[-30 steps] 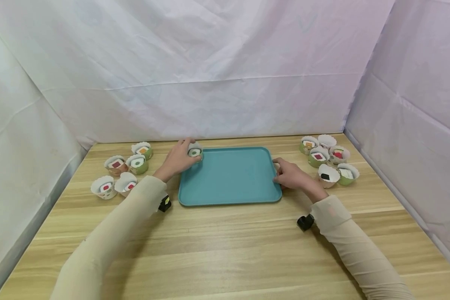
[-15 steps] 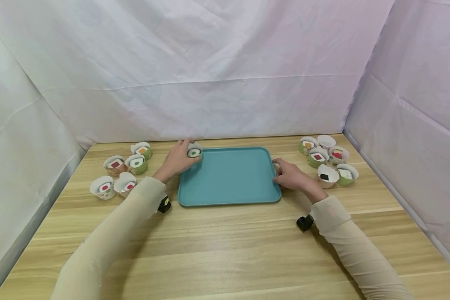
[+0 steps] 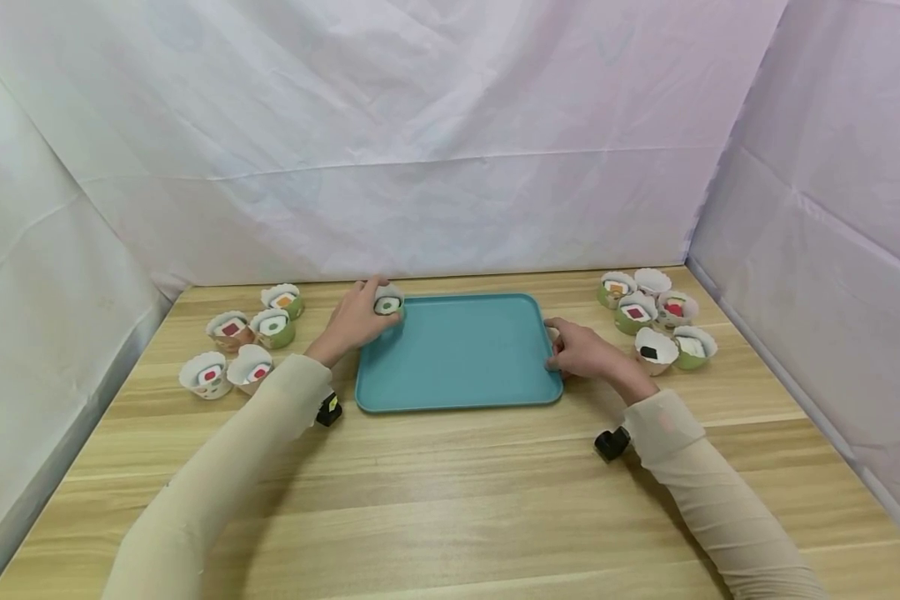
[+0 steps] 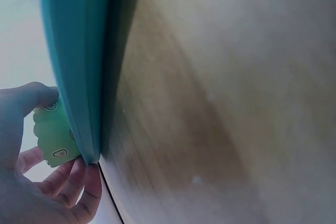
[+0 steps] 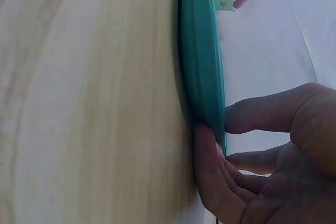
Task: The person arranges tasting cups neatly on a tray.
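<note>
My left hand (image 3: 354, 319) pinches a green avocado-print paper baking cup (image 4: 52, 135) between thumb and fingers, with other fingertips touching the rim of the teal tray (image 3: 461, 354). That cup is at the tray's far left corner and holds a white piece with a green centre (image 3: 387, 306); its base is hidden behind the rim in my left wrist view. My right hand (image 3: 583, 348) grips the middle of the tray's right edge, thumb on top and fingertips curled beneath, so neither hand is spread. The tray sits on the wood-grain surface (image 3: 450, 492).

Left of the tray, five more filled cups stand close together: a brown cup (image 3: 230, 331), a second green cup (image 3: 273, 328), an orange-centred one behind it, and two with red-centred pieces nearer me. Six more cluster to the right, among them a pale cup with a black piece (image 3: 649, 353) and a green cup with a white piece (image 3: 694, 347).
</note>
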A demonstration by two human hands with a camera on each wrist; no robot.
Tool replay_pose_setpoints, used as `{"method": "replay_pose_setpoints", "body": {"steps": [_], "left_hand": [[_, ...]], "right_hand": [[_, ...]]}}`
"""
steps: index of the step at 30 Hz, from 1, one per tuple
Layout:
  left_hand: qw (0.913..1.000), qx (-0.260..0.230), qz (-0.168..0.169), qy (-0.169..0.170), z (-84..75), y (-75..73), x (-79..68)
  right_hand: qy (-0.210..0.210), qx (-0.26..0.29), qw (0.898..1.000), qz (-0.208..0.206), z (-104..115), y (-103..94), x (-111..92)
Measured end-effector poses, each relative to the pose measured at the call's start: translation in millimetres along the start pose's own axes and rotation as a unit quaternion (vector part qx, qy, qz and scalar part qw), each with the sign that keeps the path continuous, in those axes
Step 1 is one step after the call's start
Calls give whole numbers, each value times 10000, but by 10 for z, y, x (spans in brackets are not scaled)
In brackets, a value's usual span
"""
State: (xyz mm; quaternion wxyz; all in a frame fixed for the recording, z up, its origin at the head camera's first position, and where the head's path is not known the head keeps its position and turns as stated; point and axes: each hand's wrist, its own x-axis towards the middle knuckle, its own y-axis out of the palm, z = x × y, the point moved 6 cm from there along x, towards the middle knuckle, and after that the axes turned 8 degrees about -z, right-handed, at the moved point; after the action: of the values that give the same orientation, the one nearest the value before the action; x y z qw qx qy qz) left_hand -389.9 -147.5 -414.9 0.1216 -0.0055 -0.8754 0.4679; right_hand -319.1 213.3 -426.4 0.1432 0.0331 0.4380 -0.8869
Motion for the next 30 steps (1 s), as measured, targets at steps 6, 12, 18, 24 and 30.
{"method": "replay_pose_setpoints", "body": {"steps": [6,12,18,24,30], "left_hand": [[10000,-44,-18,13,-9,-2,-5],[10000,-54,-59,38,-4,-3,-13],[9999,-32,-116,85,-24,-25,-27],[9999,-113,-81,11,-47,-90,-59],[9982,-575,-174,78,-63,-229,-83]], "right_hand": [[154,291,9994,109,-6,10,-16],[189,421,9988,134,8,4,-31],[178,422,9989,112,0,1,-24],[168,480,9986,147,-20,11,-12],[173,485,9986,143,-19,18,-13]]}}
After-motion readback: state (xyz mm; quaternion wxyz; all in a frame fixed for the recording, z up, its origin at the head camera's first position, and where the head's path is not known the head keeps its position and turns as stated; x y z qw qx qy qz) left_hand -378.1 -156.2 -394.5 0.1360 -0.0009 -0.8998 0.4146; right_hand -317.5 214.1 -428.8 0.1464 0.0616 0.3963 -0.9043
